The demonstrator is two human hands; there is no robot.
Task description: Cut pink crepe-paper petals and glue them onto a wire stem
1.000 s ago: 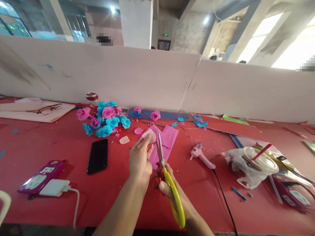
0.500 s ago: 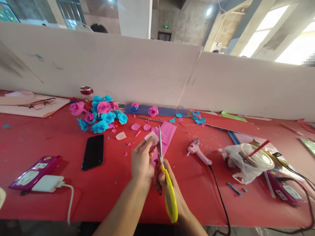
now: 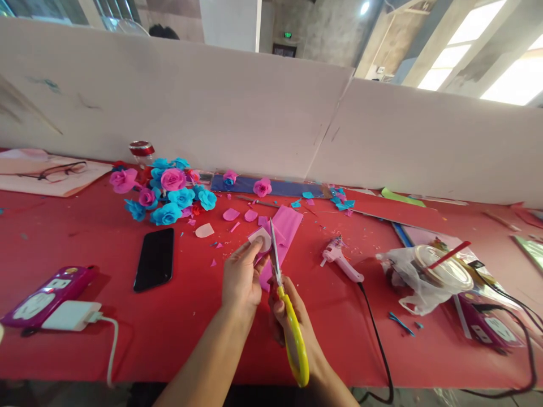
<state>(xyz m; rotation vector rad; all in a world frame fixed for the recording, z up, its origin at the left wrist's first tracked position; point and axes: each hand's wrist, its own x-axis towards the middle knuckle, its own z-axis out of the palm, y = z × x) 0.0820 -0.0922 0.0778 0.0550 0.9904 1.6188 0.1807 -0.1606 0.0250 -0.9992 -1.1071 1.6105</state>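
Observation:
My left hand (image 3: 241, 276) pinches a small pale pink paper petal (image 3: 261, 238) between thumb and fingers. My right hand (image 3: 285, 312) grips yellow-handled scissors (image 3: 292, 333); their blades (image 3: 275, 252) point up and away, right beside the petal. Under both hands a folded strip of pink crepe paper (image 3: 284, 229) lies on the red table (image 3: 190, 316). Cut pink petals (image 3: 231, 214) lie just beyond it.
A pile of pink and blue paper roses (image 3: 165, 189) sits at the back left. A black phone (image 3: 155, 258), a purple power strip (image 3: 42, 294) with a white charger, a pink glue gun (image 3: 340, 261) and a bagged plastic cup (image 3: 439, 274) lie around. A white partition (image 3: 254, 113) backs the table.
The view has tilted down and shifted slightly; both hands stay close together. The scissors and the petal have kept nearly the same position relative to each other.

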